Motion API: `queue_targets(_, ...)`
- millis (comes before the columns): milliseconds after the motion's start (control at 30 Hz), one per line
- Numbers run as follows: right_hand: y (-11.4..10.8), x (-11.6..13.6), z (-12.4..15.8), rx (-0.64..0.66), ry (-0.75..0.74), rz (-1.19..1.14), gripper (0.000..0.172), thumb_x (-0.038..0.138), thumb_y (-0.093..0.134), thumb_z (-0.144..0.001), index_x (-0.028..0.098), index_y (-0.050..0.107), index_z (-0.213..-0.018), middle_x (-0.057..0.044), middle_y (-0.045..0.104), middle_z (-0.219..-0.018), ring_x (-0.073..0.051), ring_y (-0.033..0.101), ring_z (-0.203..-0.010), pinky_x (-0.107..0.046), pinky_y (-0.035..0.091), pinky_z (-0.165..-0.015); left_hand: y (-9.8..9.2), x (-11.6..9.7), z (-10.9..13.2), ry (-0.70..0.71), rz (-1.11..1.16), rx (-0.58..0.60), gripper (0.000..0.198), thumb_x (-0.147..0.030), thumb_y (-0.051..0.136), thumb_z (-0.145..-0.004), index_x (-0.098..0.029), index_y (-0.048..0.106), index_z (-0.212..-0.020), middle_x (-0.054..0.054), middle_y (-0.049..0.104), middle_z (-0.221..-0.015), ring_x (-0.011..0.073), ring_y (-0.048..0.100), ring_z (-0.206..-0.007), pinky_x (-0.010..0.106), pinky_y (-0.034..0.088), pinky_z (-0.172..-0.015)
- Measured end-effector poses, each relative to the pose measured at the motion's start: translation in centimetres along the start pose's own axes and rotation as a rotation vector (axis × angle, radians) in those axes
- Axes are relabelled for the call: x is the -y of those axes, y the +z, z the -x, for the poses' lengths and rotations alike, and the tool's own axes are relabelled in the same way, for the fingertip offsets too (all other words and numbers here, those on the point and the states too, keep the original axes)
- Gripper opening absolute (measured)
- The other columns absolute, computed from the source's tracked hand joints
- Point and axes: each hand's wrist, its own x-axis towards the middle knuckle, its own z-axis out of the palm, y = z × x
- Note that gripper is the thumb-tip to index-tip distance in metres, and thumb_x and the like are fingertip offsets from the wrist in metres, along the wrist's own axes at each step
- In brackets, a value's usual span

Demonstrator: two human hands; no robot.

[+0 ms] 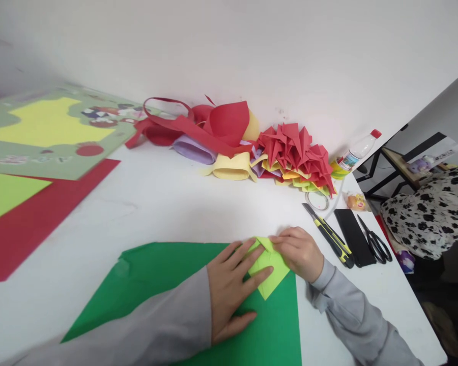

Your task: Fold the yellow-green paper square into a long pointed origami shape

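On white table [168, 203], left hand [229, 290] flat, right hand [299, 251] pinching yellow-green paper [270, 269].

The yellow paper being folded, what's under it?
The yellow paper lies on a green sheet, which lies on the white table. Both hands cover parts of it; anything beneath is hidden.

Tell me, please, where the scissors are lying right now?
In the head view, the scissors lie on the white table near its right edge, just right of the flat black case and beyond the right hand.
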Motion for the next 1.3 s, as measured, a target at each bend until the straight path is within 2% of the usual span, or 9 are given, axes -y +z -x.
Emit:
queue_targets(200,-0.5,0.7,0.5,0.062,-0.055,0.087,0.016,0.012,0.050,-0.093,0.014,0.066,-0.090,-0.010,0.072,-0.104,-0.021,0.062,-0.094,-0.035,0.051,-0.078,0.0,-0.2,0.1,-0.011,-0.027,-0.006,0.083,-0.044,0.067,-0.062,-0.025,0.038,-0.138,0.017,0.045,-0.139,0.0438,0.031,-0.132,0.061,0.025,-0.103)
queue_targets(467,-0.8,1.2,0.3,0.083,-0.074,0.163,0.020,0.014,0.049,-0.095,0.014,0.068,-0.088,-0.009,0.072,-0.106,-0.020,0.062,-0.094,-0.034,0.050,-0.077,0.0,0.3,0.2,0.029,0.042,-0.142,0.070,-0.040,0.061,-0.072,-0.028,0.039,-0.136,0.017,0.035,-0.143,0.0394,0.035,-0.131,0.059,0.029,-0.103)
queue_targets(567,-1.0,1.3,0.1,0.103,-0.078,0.163,0.020,0.014,0.049,-0.095,0.014,0.068,-0.089,-0.007,0.072,-0.108,-0.020,0.062,-0.095,-0.034,0.050,-0.078,-0.1,0.5,0.0,0.050,0.042,-0.125,0.069,-0.041,0.061,-0.070,-0.027,0.040,-0.135,0.018,0.024,-0.151,0.0400,0.027,-0.136,0.061,0.025,-0.105)
queue_targets(700,-1.0,1.3,0.4,0.096,-0.060,0.117,0.016,0.011,0.050,-0.093,0.013,0.066,-0.095,-0.010,0.070,-0.110,-0.022,0.062,-0.098,-0.037,0.049,-0.080,-0.1,0.5,-0.1,0.041,0.023,-0.086,0.071,-0.042,0.063,-0.068,-0.027,0.042,-0.134,0.017,0.027,-0.151,0.0403,0.025,-0.138,0.061,0.021,-0.107)
queue_targets(800,-1.1,1.1,1.1,0.037,0.035,0.051,0.019,0.009,0.052,-0.090,0.015,0.064,-0.104,-0.010,0.071,-0.109,-0.021,0.062,-0.099,-0.038,0.048,-0.082,-0.2,0.5,-0.1,0.035,0.025,-0.080,0.071,-0.042,0.064,-0.067,-0.027,0.043,-0.133,0.016,0.029,-0.151,0.0398,0.026,-0.138,0.060,0.022,-0.108)
queue_targets(933,-1.4,0.4,2.3,-0.038,0.244,-0.051,0.025,0.014,0.059,-0.085,0.021,0.063,-0.109,-0.005,0.073,-0.099,-0.021,0.061,-0.097,-0.039,0.047,-0.086,-0.2,0.6,-0.1,0.045,0.038,-0.087,0.074,-0.038,0.066,-0.063,-0.026,0.045,-0.133,0.017,0.029,-0.150,0.0402,0.026,-0.137,0.058,0.024,-0.108)
queue_targets(1067,-1.4,-0.2,2.7,-0.032,0.397,-0.139,0.029,0.020,0.060,-0.084,0.023,0.063,-0.113,-0.006,0.071,-0.106,-0.022,0.058,-0.104,-0.040,0.046,-0.091,-0.4,0.7,-0.2,0.052,0.038,-0.074,0.073,-0.038,0.065,-0.064,-0.026,0.045,-0.133,0.016,0.029,-0.151,0.0398,0.027,-0.137,0.057,0.026,-0.108)
queue_targets(1300,-0.7,0.2,1.9,-0.001,0.631,-0.187,0.008,0.020,0.059,-0.079,0.023,0.065,-0.084,-0.005,0.066,-0.109,-0.022,0.055,-0.107,-0.041,0.037,-0.094,-0.8,0.8,-0.4,0.052,0.016,-0.052,0.070,-0.040,0.061,-0.066,-0.028,0.045,-0.133,0.014,0.031,-0.151,0.0411,0.029,-0.136,0.058,0.029,-0.104)
